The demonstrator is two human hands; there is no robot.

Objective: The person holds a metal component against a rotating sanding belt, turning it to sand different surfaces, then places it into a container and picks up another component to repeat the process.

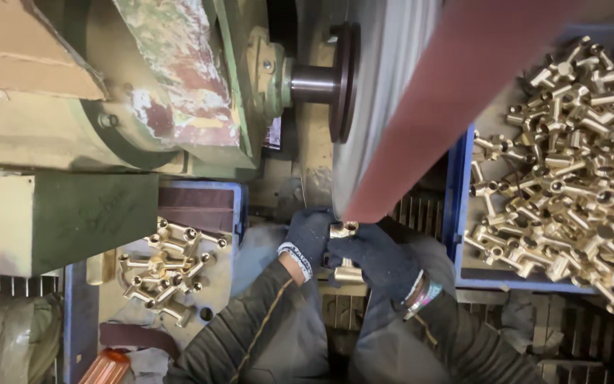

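Brass fitting (344, 230): sitting between both hands, just under the belt's (421, 128) lower edge, long axis running down toward the body.
Left hand (309, 235): gloved, pinching its top-left.
Right hand (381, 257): gloved, wrapping the stem, slightly nearer.
Bins: right bin (456, 213) heaped, left bin (72, 313) holding few.

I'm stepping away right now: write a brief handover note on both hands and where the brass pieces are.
Left hand and right hand, both gloved, grip one brass fitting against the lower edge of the red sanding belt.
Right bin: large heap of brass fittings.
Left tray: small pile of fittings.
The pictures do not settle which pile is finished.
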